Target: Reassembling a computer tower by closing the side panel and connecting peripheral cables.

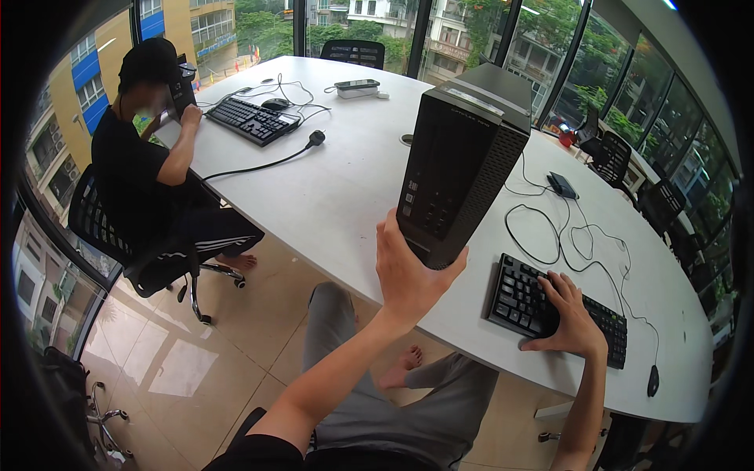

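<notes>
My left hand (415, 275) is wrapped round the lower front end of a black desktop computer tower (448, 180), thumb on its right side and fingers on its left. The tower leans over the table; I cannot tell whether its base touches the top. At the right, my right hand (572, 318) spans the width of a black keyboard (522, 297). Its fingertips reach the far edge and its thumb lies at the near edge. The keyboard lies at a slant by the table's front edge.
On the white table (345, 196) are another keyboard (251, 119), a mouse (276, 104), a power plug (316, 138) and a small dark device (561, 185). A black mouse (653, 381) hangs near the front edge. A seated person (141, 149) at the left holds a dark box-shaped object.
</notes>
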`<state>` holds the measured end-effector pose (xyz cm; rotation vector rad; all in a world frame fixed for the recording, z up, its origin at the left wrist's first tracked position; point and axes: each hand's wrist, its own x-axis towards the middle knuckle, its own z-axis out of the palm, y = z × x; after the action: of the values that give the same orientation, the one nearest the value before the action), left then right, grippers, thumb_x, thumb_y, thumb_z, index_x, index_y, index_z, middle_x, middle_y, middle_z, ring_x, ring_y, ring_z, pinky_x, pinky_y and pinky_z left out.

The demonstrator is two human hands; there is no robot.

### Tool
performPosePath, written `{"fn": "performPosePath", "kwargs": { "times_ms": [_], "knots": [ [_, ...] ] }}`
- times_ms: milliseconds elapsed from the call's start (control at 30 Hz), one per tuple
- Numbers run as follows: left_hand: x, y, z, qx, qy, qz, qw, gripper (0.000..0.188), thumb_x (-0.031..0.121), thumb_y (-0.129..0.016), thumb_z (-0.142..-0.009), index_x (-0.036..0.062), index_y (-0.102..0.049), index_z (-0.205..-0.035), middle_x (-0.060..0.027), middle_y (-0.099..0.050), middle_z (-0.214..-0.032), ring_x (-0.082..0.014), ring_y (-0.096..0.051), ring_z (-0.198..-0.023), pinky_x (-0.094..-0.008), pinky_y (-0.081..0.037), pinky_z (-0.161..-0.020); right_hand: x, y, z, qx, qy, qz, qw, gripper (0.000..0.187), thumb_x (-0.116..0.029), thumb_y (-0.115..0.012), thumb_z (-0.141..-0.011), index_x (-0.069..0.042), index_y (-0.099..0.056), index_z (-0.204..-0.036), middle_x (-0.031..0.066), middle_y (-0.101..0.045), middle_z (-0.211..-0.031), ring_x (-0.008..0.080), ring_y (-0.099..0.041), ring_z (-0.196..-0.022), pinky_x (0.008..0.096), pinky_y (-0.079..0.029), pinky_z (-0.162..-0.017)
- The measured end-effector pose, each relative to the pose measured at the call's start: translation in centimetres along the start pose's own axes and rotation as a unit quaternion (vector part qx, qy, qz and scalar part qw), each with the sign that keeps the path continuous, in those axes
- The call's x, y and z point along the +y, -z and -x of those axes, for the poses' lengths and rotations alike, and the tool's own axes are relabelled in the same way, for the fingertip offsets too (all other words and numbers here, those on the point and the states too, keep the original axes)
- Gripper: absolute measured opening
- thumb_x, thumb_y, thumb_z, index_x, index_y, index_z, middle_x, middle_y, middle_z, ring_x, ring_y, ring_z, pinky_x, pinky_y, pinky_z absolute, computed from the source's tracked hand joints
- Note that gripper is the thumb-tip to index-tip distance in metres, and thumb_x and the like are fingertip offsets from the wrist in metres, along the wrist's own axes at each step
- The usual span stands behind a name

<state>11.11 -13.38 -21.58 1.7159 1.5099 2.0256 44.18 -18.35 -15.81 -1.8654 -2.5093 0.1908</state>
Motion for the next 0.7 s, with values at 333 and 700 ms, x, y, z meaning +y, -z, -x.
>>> {"fn": "performPosePath", "kwargs": {
  "times_ms": [333, 700],
  "knots": [
    [0.0, 0.1, -0.1, 0.01, -0.004, 0.004, 1.0, 0.103, 0.029, -0.094, -0.077, -0.0034, -0.03, -0.151, -0.0207, -0.052, -0.124, -0.0384, -0.057, -0.115, -0.0534, -0.049, -0.095, -4.6, -1.0, 1.5, 0.134, 0.048, -0.091, 0.986, 0.086, -0.039, -0.093, -0.083, -0.005, -0.058, -0.154, 0.0153, -0.051, -0.163, 0.0415, -0.034, -0.159, 0.0542, -0.037, -0.126],
    [0.8, 1.6, 0.1, -0.05, 0.03, -0.02, 0.998, 0.11, 0.031, -0.094, -0.078, -0.0056, -0.026, -0.156, -0.0239, -0.05, -0.133, -0.0413, -0.055, -0.124, -0.0527, -0.049, -0.103, -7.7, -1.9, 4.4, 0.256, 0.158, -0.118, 0.946, 0.053, -0.019, -0.091, -0.086, -0.003, -0.072, -0.133, 0.0158, -0.069, -0.142, 0.0408, -0.057, -0.142, 0.0502, -0.05, -0.115]
  ]
}}
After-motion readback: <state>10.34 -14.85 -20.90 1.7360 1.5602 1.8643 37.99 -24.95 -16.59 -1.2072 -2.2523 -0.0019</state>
